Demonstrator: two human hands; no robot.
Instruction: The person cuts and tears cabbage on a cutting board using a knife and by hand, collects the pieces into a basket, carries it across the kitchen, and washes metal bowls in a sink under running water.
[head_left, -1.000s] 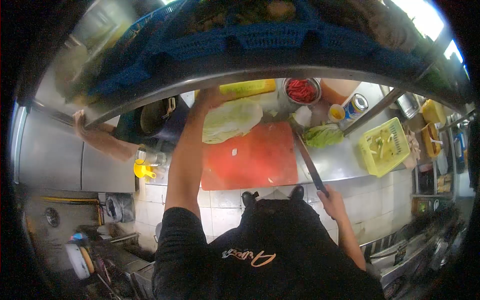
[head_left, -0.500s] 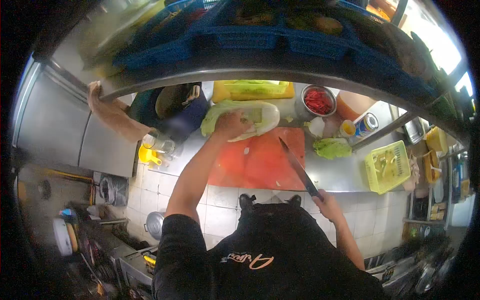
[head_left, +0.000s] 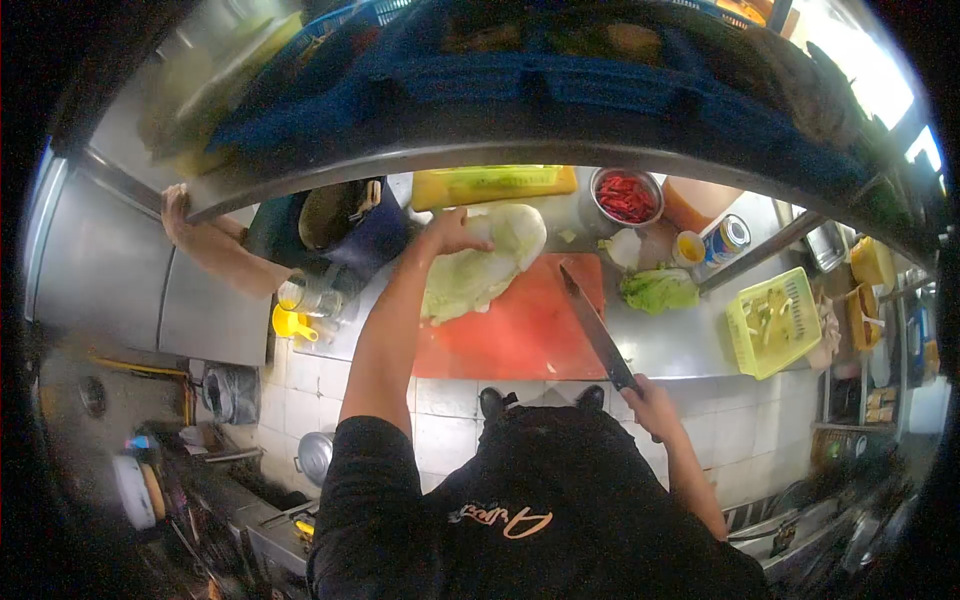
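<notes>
Pale green cabbage [head_left: 490,268] sits in the left grip [head_left: 452,234], beneath the thumb [head_left: 480,244].

beyond right hand [head_left: 650,402]: steel bowl [head_left: 600,212] of red pieces [head_left: 625,197], blue-and-white can [head_left: 723,240]; further right, yellow basket [head_left: 742,342]. left of left hand [head_left: 460,235]: glass jar [head_left: 320,298], yellow funnel [head_left: 292,324].

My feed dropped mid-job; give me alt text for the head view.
The person's left hand holds a pale green napa cabbage at the back left of a red cutting board, while the right hand grips a long knife that reaches over the board's right edge. Behind the board stands a metal bowl of what look like red chillies.
</notes>
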